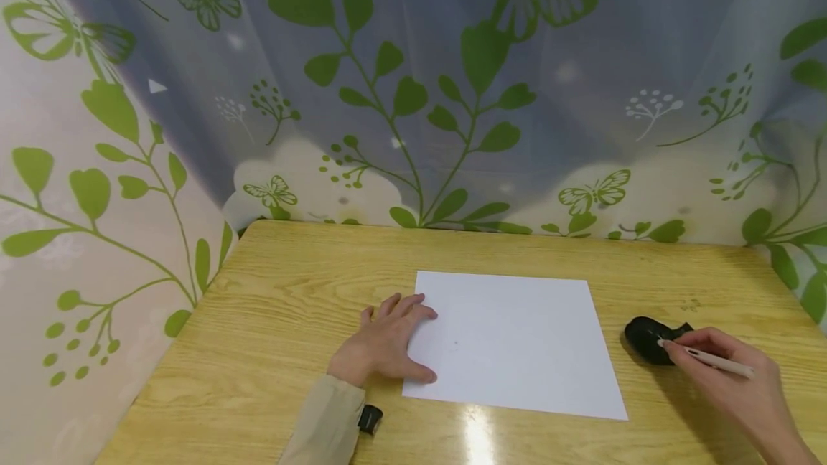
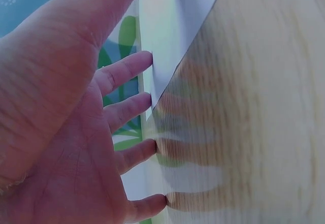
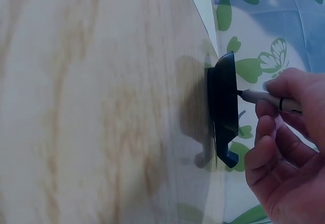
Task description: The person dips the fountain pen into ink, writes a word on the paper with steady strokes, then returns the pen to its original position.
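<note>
A blank white sheet of paper (image 1: 517, 343) lies on the wooden table. My left hand (image 1: 388, 343) rests at its left edge, fingers spread; in the left wrist view some fingertips (image 2: 144, 101) touch the sheet and others the wood. On the right, my right hand (image 1: 736, 372) pinches a slim pale writing brush (image 1: 720, 363) between thumb and fingers. Its dark tip meets the top of a small black ink dish (image 1: 646, 339) with a tail-like end, also seen side-on as a dish (image 3: 224, 102) in the right wrist view. Any ink inside cannot be made out.
The wood-grain table (image 1: 291, 293) reaches back to a curtain (image 1: 413, 92) printed with green leaves and butterflies, which also hangs along the left side. A small black piece (image 1: 370, 419) sits by the left sleeve. Faint marks (image 1: 690, 304) show on the wood behind the dish.
</note>
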Tool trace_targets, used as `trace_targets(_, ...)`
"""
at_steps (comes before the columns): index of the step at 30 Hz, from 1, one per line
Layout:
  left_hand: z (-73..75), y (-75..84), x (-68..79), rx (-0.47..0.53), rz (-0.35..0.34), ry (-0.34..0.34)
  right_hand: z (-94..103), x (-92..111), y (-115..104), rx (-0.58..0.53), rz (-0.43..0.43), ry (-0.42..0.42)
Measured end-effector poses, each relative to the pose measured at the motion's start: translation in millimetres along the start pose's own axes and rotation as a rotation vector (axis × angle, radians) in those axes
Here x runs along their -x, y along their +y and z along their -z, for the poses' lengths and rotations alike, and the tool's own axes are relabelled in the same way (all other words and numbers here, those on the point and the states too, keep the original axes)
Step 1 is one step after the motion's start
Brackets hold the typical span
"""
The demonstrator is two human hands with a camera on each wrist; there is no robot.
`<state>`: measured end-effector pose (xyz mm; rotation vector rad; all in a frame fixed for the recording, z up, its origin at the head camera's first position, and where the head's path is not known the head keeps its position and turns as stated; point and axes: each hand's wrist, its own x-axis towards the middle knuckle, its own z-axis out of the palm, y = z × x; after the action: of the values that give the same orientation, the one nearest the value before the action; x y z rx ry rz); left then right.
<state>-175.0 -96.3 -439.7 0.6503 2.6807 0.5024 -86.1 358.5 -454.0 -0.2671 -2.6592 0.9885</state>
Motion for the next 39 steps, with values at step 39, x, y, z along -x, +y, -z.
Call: trace_targets(39,1.4,1.0,1.1,-0.007,0.012,-0.007,3.2,-12,0,0.153,0.009,-0.155)
